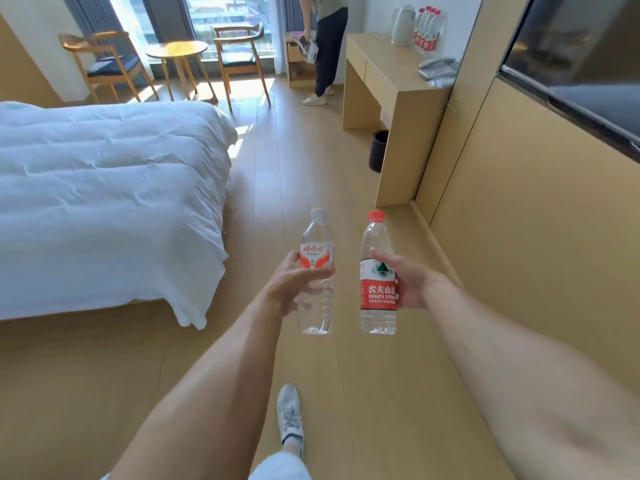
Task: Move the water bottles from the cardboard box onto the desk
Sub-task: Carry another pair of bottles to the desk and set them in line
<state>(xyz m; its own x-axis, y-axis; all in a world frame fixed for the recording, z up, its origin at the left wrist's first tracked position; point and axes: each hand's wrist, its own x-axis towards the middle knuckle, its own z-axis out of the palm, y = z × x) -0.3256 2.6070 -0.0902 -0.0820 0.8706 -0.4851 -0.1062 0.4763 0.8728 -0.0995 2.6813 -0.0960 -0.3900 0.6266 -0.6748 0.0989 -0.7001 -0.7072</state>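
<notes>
A wooden floor point(311, 161) runs the length of the room, and a bed point(104, 202) with a rumpled white duvet fills its left side. Against the right wall stands the light-wood desk point(388, 64). At the desk's far edge, by the wall, a pale kettle point(403, 24) stands just beside a row of red-labelled, red-capped bottles point(427, 27), and a telephone point(438, 67) lies nearer the desk's right front corner. A dark waste bin point(379, 150) sits on the floor beneath the desk. By the window, two wooden chairs flank a small round table point(176, 51), and a second person point(327, 46) stands bent over near the desk's far end.

Both forearms reach forward over the floor, well short of the desk. The left hand point(294, 285) wraps its fingers and thumb round the middle of a clear white-capped bottle point(317, 271), which is upright, full of water and carries a white label with orange-red marks. The right hand point(407, 282) grips a red-capped bottle point(377, 271) from its right side, thumb across the front; it too is upright and clear, with a label that is white and green above and red below with white lettering. The two bottles are held side by side, close but apart.
</notes>
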